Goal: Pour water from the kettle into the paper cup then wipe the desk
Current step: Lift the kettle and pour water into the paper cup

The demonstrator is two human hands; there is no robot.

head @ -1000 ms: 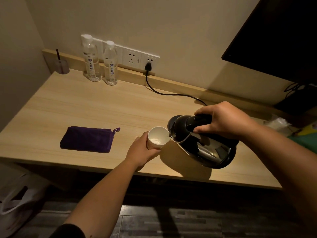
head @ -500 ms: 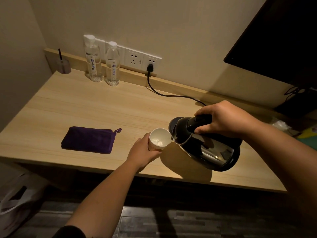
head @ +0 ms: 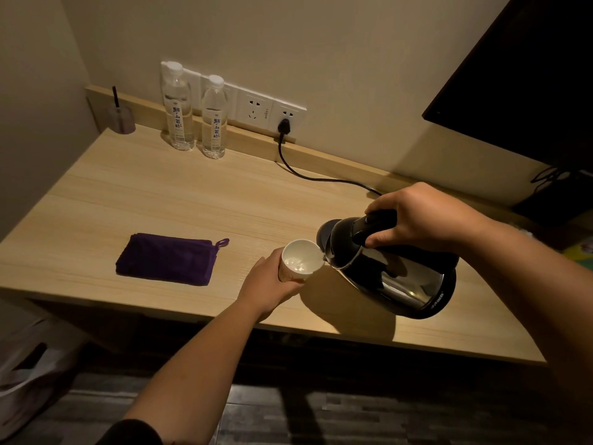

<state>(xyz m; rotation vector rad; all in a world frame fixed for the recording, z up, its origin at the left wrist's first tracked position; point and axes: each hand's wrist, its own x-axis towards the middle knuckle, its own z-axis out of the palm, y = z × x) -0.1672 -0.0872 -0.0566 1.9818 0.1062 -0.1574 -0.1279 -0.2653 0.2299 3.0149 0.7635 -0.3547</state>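
Note:
A black and steel kettle (head: 401,277) is tilted to the left above the wooden desk (head: 179,203), its spout at the rim of a white paper cup (head: 301,260). My right hand (head: 420,216) grips the kettle's black handle from above. My left hand (head: 268,284) wraps around the cup's near side and holds it upright just above the desk. Water shows inside the cup. A folded purple cloth (head: 167,258) with a small loop lies flat on the desk, left of the cup.
Two clear water bottles (head: 194,114) stand at the back by the wall sockets, where a black plug and cord (head: 308,171) run rightward. A small holder with a dark stick (head: 120,118) sits in the back left corner. A dark screen (head: 526,75) hangs at upper right.
Both hands, the cup and the kettle keep almost the same pose. The view has shifted slightly, and the water in the cup looks a little higher.

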